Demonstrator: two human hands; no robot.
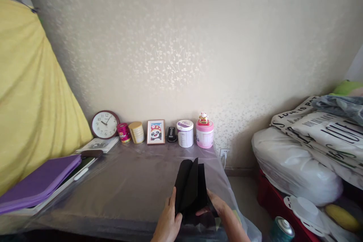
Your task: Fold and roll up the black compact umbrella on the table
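Over the near right part of the table is a black item (190, 189) with several stiff flat panels, partly spread like a folder; its exact kind I cannot make out. My left hand (169, 217) grips its left lower side, thumb on the front and fingers along the edge. Around its right lower side my right hand (214, 206) is closed, some of its fingers hidden by the panels. A dark strap-like piece shows beside the right hand. The table (127, 193) under it has a clear plastic cover.
Along the wall stand a clock (104, 124), a magenta tin (123, 133), a yellow-lidded tin (136, 133), a panda picture frame (155, 132), a white tub (185, 134) and a pink tub (204, 136). A purple folder (42, 181) lies left. Bagged bedding (295, 162) is piled right.
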